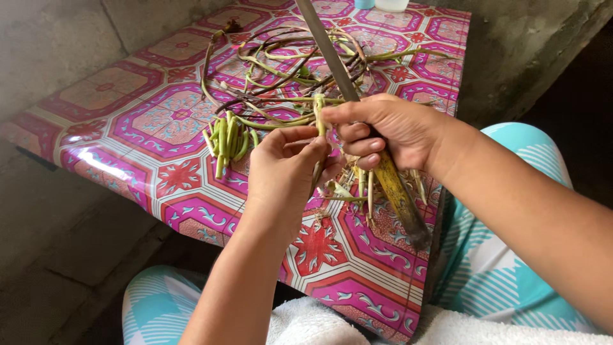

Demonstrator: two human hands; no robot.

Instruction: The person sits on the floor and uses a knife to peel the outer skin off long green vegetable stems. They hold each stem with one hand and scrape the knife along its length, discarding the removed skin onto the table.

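Observation:
My right hand (pixel 389 131) grips a long knife (pixel 332 54) by its yellowish wooden handle (pixel 399 198), the blade pointing up and away over the table. Thumb and forefinger of that hand also pinch a pale green stem (pixel 318 108). My left hand (pixel 290 166) holds the lower part of the same stem, fingers curled around it. A small heap of cut green stem pieces (pixel 227 140) lies just left of my left hand. A tangle of long green and purple stems (pixel 294 61) lies beyond both hands.
The low table (pixel 147 121) is covered with a glossy pink and red patterned cloth. Pale trimmings (pixel 364 191) lie under my right hand. Concrete walls (pixel 51 38) stand behind and left. My knees in turquoise checked cloth (pixel 511 255) flank the table's near corner, with a white towel (pixel 306 322) below.

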